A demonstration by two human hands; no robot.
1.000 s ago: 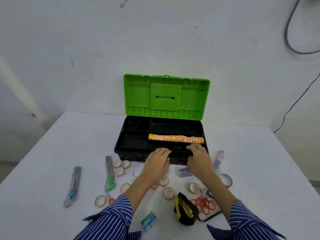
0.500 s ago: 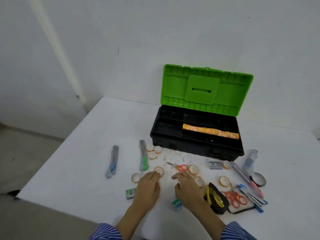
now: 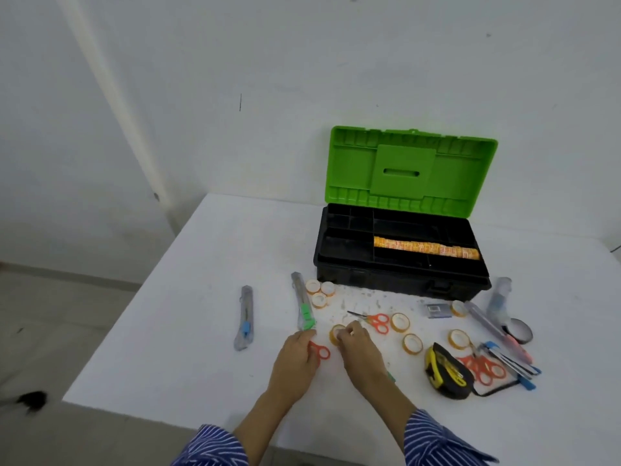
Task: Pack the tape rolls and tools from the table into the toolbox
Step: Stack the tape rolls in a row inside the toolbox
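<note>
The toolbox stands open at the back of the white table, black base and green lid upright. A row of orange tape rolls lies in its long middle compartment. My right hand pinches a small clear tape roll on the table in front of the box. My left hand lies curled over a pair of orange scissors; only the handle loops show beside my fingers.
Two utility knives lie to the left, with three small rolls beside them. More scissors, loose tape rolls, a tape measure, pens, black tape and a bottle lie to the right.
Both hands pulled back from the toolbox's front edge to the table. The right hand has taken a small tape roll and the left has closed over the scissors. The view swung left.
</note>
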